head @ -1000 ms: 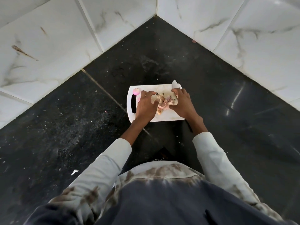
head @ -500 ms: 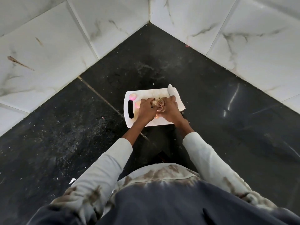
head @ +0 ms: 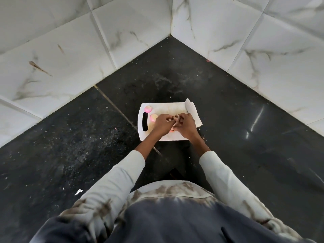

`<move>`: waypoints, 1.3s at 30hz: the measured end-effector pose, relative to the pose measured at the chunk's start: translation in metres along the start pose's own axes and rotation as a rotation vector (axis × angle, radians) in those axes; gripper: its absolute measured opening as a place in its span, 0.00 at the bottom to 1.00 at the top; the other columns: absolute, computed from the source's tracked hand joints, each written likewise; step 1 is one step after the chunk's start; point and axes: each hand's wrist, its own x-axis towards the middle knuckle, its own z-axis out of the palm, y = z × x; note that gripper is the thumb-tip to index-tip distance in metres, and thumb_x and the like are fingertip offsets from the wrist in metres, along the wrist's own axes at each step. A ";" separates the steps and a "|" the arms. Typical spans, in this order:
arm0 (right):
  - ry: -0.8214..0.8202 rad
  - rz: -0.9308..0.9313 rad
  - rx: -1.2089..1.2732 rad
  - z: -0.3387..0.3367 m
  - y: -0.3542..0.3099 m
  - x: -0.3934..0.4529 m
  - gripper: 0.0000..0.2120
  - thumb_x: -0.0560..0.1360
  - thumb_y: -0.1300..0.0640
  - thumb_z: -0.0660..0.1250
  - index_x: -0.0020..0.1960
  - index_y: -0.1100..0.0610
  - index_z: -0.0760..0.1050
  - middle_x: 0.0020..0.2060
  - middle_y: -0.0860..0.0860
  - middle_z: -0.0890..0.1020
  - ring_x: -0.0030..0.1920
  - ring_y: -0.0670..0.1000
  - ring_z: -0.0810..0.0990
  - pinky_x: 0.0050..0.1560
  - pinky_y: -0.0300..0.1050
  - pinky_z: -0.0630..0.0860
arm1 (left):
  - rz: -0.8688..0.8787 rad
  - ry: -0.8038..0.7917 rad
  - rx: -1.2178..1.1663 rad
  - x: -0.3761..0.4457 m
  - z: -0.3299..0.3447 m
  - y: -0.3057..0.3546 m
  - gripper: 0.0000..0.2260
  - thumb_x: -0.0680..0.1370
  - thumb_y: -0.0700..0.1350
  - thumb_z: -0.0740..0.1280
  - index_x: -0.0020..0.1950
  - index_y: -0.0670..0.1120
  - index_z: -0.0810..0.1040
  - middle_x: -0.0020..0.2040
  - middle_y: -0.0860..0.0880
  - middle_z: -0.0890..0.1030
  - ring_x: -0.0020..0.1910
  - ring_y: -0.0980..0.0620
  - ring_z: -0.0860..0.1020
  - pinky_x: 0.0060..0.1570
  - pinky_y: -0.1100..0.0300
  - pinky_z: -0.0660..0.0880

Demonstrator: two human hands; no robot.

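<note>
Head view: left hand (head: 162,125) and right hand (head: 186,126) knuckle to knuckle over white cutting board (head: 166,106). Fingers of both curled, pinching one clump of papery onion skins (head: 175,118) between them, above board's middle. Two pink peeled onions (head: 147,108) at board's left end by handle slot, nearer one just beside left hand. Knife blade (head: 192,110) along board's right edge, beyond right hand; handle hidden. Board on black counter (head: 245,137), in corner of marble-tiled walls (head: 70,50).
</note>
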 end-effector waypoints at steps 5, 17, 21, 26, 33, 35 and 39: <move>0.019 -0.057 0.119 -0.009 0.005 -0.013 0.22 0.67 0.64 0.83 0.58 0.62 0.80 0.47 0.49 0.76 0.51 0.54 0.78 0.50 0.44 0.73 | -0.031 0.024 -0.089 -0.022 0.000 0.011 0.06 0.83 0.42 0.71 0.58 0.44 0.85 0.54 0.43 0.88 0.49 0.44 0.88 0.56 0.45 0.86; -0.044 -0.172 0.149 -0.018 0.022 -0.062 0.24 0.68 0.59 0.84 0.61 0.60 0.79 0.54 0.54 0.77 0.50 0.49 0.76 0.45 0.35 0.72 | -0.055 0.178 -0.129 -0.086 0.024 0.007 0.06 0.84 0.41 0.69 0.55 0.46 0.86 0.52 0.45 0.88 0.51 0.45 0.88 0.54 0.46 0.86; -0.085 -0.207 0.171 -0.011 0.032 -0.084 0.24 0.68 0.62 0.82 0.62 0.60 0.79 0.55 0.53 0.74 0.49 0.49 0.76 0.41 0.24 0.70 | -0.094 0.267 -0.160 -0.114 0.037 -0.007 0.08 0.85 0.40 0.67 0.57 0.43 0.87 0.51 0.45 0.88 0.47 0.46 0.88 0.51 0.49 0.87; -0.094 -0.222 0.141 0.004 0.036 -0.119 0.26 0.66 0.62 0.83 0.60 0.60 0.79 0.55 0.55 0.74 0.51 0.53 0.79 0.51 0.38 0.73 | -0.136 0.301 -0.225 -0.144 0.041 -0.040 0.09 0.85 0.41 0.67 0.56 0.43 0.87 0.50 0.45 0.89 0.49 0.45 0.88 0.51 0.44 0.87; 0.040 -0.140 0.287 0.028 0.053 -0.199 0.18 0.66 0.60 0.79 0.54 0.53 0.81 0.54 0.51 0.76 0.48 0.42 0.79 0.46 0.31 0.77 | -0.098 0.254 -0.293 -0.196 0.060 -0.076 0.10 0.85 0.42 0.67 0.63 0.44 0.86 0.57 0.45 0.87 0.55 0.48 0.87 0.48 0.53 0.87; 0.086 -0.101 0.245 0.040 0.063 -0.229 0.16 0.66 0.59 0.77 0.53 0.51 0.81 0.53 0.50 0.77 0.49 0.38 0.77 0.44 0.29 0.74 | -0.076 0.245 -0.267 -0.218 0.067 -0.091 0.10 0.84 0.42 0.68 0.63 0.44 0.86 0.58 0.46 0.85 0.55 0.49 0.86 0.47 0.55 0.87; 0.110 -0.021 0.238 0.074 0.091 -0.282 0.17 0.70 0.63 0.75 0.58 0.57 0.81 0.54 0.53 0.76 0.50 0.28 0.72 0.45 0.22 0.69 | -0.102 0.182 -0.228 -0.262 0.086 -0.136 0.11 0.84 0.41 0.68 0.65 0.43 0.84 0.58 0.46 0.85 0.54 0.50 0.86 0.48 0.55 0.87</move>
